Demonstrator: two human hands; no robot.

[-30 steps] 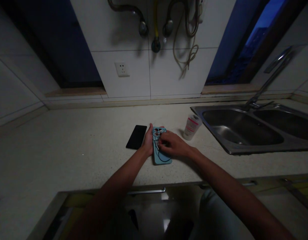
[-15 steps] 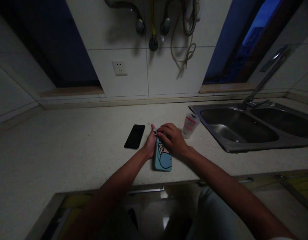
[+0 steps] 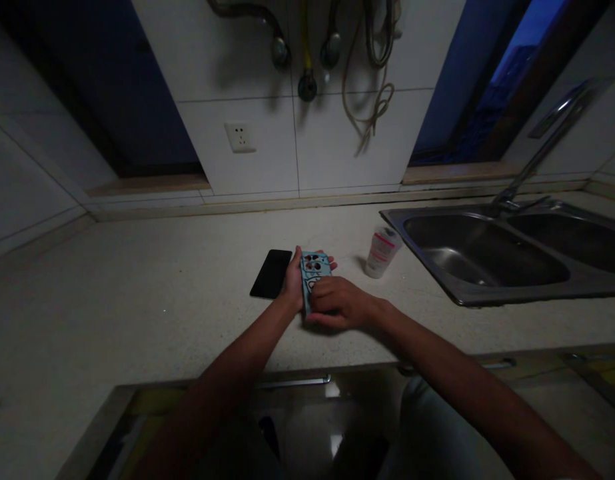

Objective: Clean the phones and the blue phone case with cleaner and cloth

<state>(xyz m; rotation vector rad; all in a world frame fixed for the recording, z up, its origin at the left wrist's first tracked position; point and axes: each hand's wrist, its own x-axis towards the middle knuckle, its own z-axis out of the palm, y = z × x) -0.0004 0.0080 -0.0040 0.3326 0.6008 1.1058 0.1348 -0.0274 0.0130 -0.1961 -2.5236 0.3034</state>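
Observation:
A light-blue phone case (image 3: 317,262) with a cartoon print is held just above the counter, its camera cutouts toward the far end. Skin tones show through those cutouts. My left hand (image 3: 294,283) is wrapped round the case from the left and beneath, with fingertips emerging past its right edge. Over the lower half lies my right hand (image 3: 337,303), fingers curled against the printed back and thumb near the bottom end; it hides much of the picture. Beside my left hand, a black smartphone (image 3: 270,273) lies flat, its dark face up.
A clear plastic cup (image 3: 382,253) with pink markings stands right of my hands. Farther right is a steel double sink (image 3: 454,293) with a tall faucet (image 3: 552,127). Behind the pale counter (image 3: 187,320), the tiled wall carries a socket (image 3: 240,137), pipes and a looped cord (image 3: 374,113).
The case has moved away from the counter's front edge, and its cutouts are now uncovered. My right hand has slid from its far end down to the lower half.

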